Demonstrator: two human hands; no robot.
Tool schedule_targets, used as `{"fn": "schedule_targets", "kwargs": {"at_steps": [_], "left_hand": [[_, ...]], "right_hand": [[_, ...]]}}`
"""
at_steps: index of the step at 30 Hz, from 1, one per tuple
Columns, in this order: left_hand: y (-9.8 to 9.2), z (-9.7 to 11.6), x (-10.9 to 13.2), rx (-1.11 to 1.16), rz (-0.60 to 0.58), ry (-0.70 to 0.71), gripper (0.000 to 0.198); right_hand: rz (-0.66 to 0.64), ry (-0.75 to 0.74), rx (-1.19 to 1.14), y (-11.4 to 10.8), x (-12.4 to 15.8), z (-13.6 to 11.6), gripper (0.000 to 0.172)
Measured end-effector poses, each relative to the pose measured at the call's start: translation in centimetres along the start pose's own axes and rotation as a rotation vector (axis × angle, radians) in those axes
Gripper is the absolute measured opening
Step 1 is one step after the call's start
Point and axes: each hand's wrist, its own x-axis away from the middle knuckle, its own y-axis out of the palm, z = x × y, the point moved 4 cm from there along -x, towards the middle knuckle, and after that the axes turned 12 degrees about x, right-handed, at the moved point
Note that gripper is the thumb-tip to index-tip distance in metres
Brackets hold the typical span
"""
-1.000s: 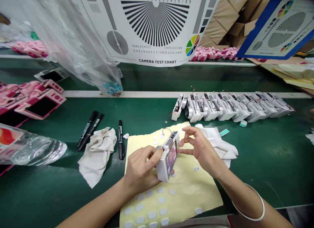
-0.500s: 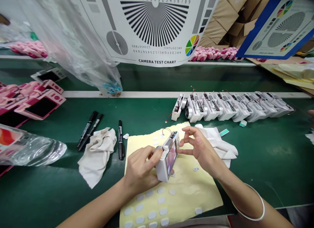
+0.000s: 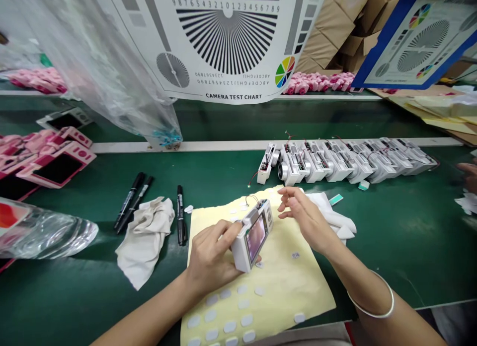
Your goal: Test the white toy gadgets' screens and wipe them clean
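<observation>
My left hand (image 3: 214, 256) grips a white camera (image 3: 253, 236) by its left end, tilted, with its lit screen facing right and toward me. Thin wires stick up from the camera's open top. To the right of the camera, my right hand (image 3: 303, 214) is raised with its fingers loosely curled and apart, touching nothing. Beneath both lies a yellow sheet (image 3: 286, 286) with several pale oval stickers on it. White cameras (image 3: 316, 162) with bare tops and wires stand in a row behind.
Black markers (image 3: 181, 214) and a crumpled cloth (image 3: 147, 237) lie left of the sheet, another cloth (image 3: 331, 212) right. A plastic bottle (image 3: 48, 229) and pink cameras (image 3: 59, 165) are far left. A test chart (image 3: 227, 48) hangs ahead. Another person's hand (image 3: 468, 174) shows at right.
My right hand has drawn back from the camera's right end, opening a small gap. The camera's screen has turned slightly more toward me. The whole view has shifted a little.
</observation>
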Motion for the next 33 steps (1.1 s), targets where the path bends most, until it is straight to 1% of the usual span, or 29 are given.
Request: {"fn": "schedule_targets", "kwargs": {"at_steps": [2, 4, 7, 11, 13, 16, 18, 21, 24, 26, 29, 33], "left_hand": [[0.0, -0.3, 0.0, 0.072, 0.011, -0.061, 0.048], [-0.2, -0.7, 0.0, 0.121, 0.042, -0.125, 0.052], [-0.5, -1.2, 0.2, 0.167, 0.102, -0.176, 0.057], [-0.7, -1.9, 0.8, 0.236, 0.153, -0.219, 0.062], [-0.7, -2.1, 1.0, 0.268, 0.147, -0.252, 0.063], [-0.8, -2.0, 0.7, 0.321, 0.117, -0.285, 0.061], [-0.9, -1.9, 0.4, 0.366, 0.092, -0.3, 0.06], [-0.8, -2.1, 0.0, 0.488, 0.045, -0.355, 0.06], [-0.4, -2.6, 0.0, 0.627, -0.006, -0.41, 0.061], [-0.2, -2.9, 0.0, 0.676, -0.031, -0.43, 0.062], [0.0, -3.1, 0.0, 0.701, -0.053, -0.447, 0.061], [-0.1, -3.2, 0.1, 0.663, -0.033, -0.424, 0.063]], "right_hand": [[-0.042, 0.001, 0.121, 0.3, -0.2, 0.2, 0.035], [-0.092, 0.001, 0.156, 0.6, -0.3, 0.5, 0.032], [-0.13, 0.018, 0.063, 0.8, -0.3, 0.7, 0.033], [-0.207, 0.052, -0.118, 0.9, -0.1, 0.8, 0.04], [-0.223, 0.049, -0.193, 0.9, 0.0, 0.6, 0.041], [-0.193, 0.019, -0.274, 0.9, 0.0, 0.2, 0.04], [-0.197, 0.004, -0.342, 0.9, 0.1, -0.1, 0.038], [-0.21, -0.018, -0.461, 1.1, 0.4, -0.5, 0.035], [-0.218, -0.038, -0.518, 1.2, 0.8, -0.6, 0.033], [-0.241, -0.036, -0.527, 1.4, 1.0, -0.6, 0.037], [-0.279, -0.018, -0.533, 1.6, 1.2, -0.4, 0.047], [-0.338, 0.056, -0.638, 1.8, 1.0, -0.7, 0.052]]}}
